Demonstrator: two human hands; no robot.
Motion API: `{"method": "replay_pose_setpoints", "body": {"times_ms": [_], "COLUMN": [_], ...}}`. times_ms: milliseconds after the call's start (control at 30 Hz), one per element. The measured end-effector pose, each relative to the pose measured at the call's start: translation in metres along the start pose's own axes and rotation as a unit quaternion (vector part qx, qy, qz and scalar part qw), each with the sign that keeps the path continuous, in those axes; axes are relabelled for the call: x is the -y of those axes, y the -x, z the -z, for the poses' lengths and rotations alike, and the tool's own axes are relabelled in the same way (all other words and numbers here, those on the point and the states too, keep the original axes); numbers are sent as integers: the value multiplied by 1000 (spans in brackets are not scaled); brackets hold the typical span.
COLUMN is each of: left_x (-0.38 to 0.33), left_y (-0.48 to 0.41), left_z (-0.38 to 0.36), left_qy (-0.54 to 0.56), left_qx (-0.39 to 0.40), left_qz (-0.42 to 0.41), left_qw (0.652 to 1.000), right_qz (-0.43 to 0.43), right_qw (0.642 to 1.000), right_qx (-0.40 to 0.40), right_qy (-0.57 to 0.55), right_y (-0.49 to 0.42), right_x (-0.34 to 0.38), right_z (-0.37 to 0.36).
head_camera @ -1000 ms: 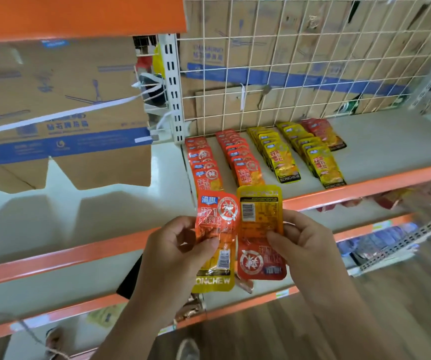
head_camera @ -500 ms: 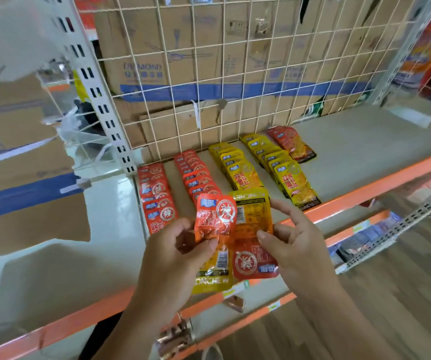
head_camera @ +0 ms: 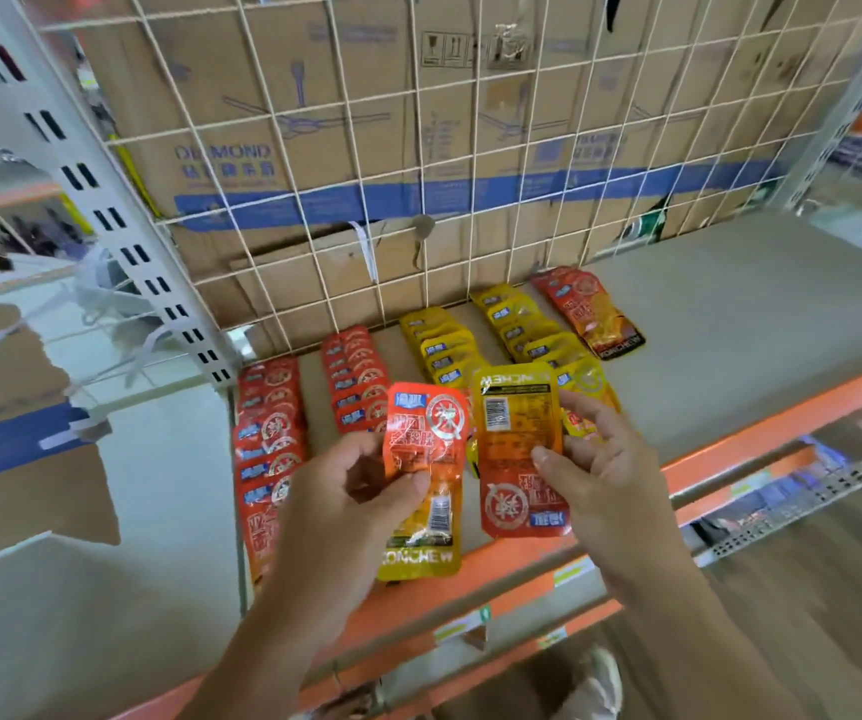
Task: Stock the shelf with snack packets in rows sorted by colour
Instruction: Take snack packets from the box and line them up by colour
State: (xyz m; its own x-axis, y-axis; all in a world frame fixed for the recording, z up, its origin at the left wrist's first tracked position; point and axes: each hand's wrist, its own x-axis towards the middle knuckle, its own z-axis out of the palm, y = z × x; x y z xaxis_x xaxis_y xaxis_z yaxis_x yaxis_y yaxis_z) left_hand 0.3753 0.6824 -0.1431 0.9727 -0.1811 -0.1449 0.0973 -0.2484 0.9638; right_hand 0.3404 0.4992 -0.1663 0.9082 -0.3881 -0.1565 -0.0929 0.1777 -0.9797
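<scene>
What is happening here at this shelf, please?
A person is stocking a shelf with snack packets. The left hand pinches a red packet with a yellow one behind it. The right hand holds upside-down packets, yellow and red. Both hands are above the shelf's front edge. On the shelf lie two red rows, two yellow rows and a few red packets at the far right.

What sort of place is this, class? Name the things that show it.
Probably a shop or stockroom: an orange-edged shelf, snack packets laid on it in red and yellow rows, and cardboard cartons behind the shelf.
</scene>
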Motion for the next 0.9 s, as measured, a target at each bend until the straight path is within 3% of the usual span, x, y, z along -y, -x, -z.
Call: {"method": "replay_pose_setpoints", "body": {"times_ms": [300,467,700,900], "left_x": [-13,-16,-11,-12], "left_y": [-37,-57,-68,-65], "left_z": [-79,-121,-163,-182], "left_qy": [57,93,-31,-3], "left_qx": [-115,-149,-170,-204], "left_qz": [63,53,25,16], "left_qw": [990,983,985,979], "right_qz": [6,-15,-70,-56], "right_qw": [996,993,985,968], "right_qx": [49,89,149,239], "right_qy": [81,82,57,58], "right_y": [-77,-114,-146,-163], "right_x": [12,22,27,33], "right_z": [62,92,123,132]}}
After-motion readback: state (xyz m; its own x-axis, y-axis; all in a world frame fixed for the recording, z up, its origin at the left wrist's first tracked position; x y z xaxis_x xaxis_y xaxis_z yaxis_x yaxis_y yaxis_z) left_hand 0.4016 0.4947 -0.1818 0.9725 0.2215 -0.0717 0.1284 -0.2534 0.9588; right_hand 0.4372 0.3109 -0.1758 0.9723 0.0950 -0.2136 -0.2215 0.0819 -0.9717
